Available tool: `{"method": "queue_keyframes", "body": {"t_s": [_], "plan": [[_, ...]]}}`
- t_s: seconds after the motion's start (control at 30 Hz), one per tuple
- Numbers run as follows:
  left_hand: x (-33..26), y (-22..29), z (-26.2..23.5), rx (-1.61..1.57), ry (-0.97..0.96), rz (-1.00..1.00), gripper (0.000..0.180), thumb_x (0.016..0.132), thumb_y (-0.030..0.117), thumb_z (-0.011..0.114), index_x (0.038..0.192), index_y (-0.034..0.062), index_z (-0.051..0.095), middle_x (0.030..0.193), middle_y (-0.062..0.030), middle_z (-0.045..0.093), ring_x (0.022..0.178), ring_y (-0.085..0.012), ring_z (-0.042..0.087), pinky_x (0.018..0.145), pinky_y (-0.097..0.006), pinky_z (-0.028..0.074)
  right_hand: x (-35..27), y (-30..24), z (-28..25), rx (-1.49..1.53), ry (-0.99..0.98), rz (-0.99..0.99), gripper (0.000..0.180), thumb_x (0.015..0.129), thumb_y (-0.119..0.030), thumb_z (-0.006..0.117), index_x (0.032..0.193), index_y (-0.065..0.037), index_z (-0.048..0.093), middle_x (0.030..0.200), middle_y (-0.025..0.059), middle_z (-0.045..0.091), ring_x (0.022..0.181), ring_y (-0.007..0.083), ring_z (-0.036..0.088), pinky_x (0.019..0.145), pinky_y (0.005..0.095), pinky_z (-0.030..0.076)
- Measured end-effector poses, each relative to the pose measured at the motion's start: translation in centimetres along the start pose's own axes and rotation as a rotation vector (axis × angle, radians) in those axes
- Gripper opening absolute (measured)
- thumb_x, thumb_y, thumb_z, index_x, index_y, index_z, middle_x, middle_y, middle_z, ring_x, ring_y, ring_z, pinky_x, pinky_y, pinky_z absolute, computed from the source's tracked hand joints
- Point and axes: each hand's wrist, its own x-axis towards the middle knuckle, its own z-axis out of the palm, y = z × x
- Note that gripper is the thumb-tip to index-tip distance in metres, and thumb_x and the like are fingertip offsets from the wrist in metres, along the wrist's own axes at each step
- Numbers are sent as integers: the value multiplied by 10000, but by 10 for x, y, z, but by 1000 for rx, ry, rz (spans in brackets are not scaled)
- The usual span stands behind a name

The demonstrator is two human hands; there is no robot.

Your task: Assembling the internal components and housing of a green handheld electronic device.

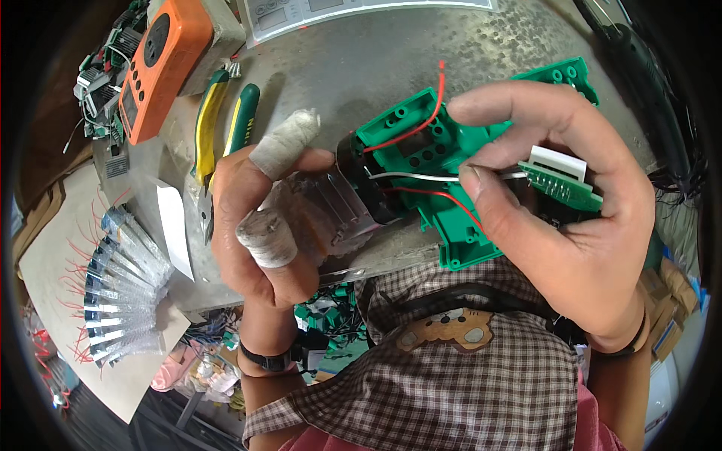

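Note:
My left hand, with white tape wrapped round two digits, closes on a battery pack in clear wrap with a black end. Red wires and a white wire come out of that end. In my curled right hand sits a small green circuit board with a white connector. The white wire runs to the board, passing by my right thumb. One red wire sticks up with a loose end. Behind the wires lies an open green plastic housing, partly hidden by my right hand.
Green-and-yellow pliers lie left of my left hand. Beyond them, an orange device leans on a block. Several wrapped packs with red wires fan out on cardboard at left. A dark tool with a cord is at far right.

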Motion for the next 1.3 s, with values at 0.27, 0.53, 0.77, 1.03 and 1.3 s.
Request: {"method": "queue_keyframes", "body": {"t_s": [0.27, 0.53, 0.77, 1.03, 1.3], "plan": [[-4, -9, 0, -177, 56, 152, 597, 1063, 439, 368, 1230, -92, 583, 1066, -220, 670, 924, -250, 668, 878, -378, 502, 4, -3, -6, 109, -81, 89, 330, 820, 71, 716, 1140, 2, 671, 835, -14, 632, 748, 21, 568, 659, 172, 448], [-5, -3, -4, -124, 12, 35, 747, 1038, 576, 307, 1238, -85, 592, 1045, -201, 673, 969, -258, 649, 923, -383, 476, 6, -7, -11, -17, -155, 97, 311, 819, 78, 698, 1120, 2, 679, 934, 30, 694, 723, 54, 607, 656, 199, 483], [-3, 0, 0, -2, 31, 28, 811, 1032, 633, 264, 1308, -71, 558, 940, -183, 677, 915, -236, 633, 971, -408, 443, 5, -7, -11, -106, -113, -92, 321, 824, 63, 709, 1140, 34, 663, 908, 33, 693, 740, 54, 609, 670, 195, 484], [-3, 12, -16, 127, -130, 58, 835, 843, 592, 670, 1370, -37, 512, 1252, -192, 582, 1162, -307, 546, 996, -427, 413, 6, 7, -7, 43, -148, -65, 418, 821, 40, 728, 1227, -13, 647, 853, 27, 668, 801, 70, 617, 714, 202, 486], [-32, -6, -10, 367, 45, 332, 899, 507, 207, 936, 1296, 15, 551, 1112, -170, 567, 1009, -335, 545, 874, -419, 437, -20, -9, -27, -19, -249, -226, 455, 747, 94, 760, 1181, -3, 659, 1025, 126, 709, 873, 203, 723, 735, 301, 548]]}}
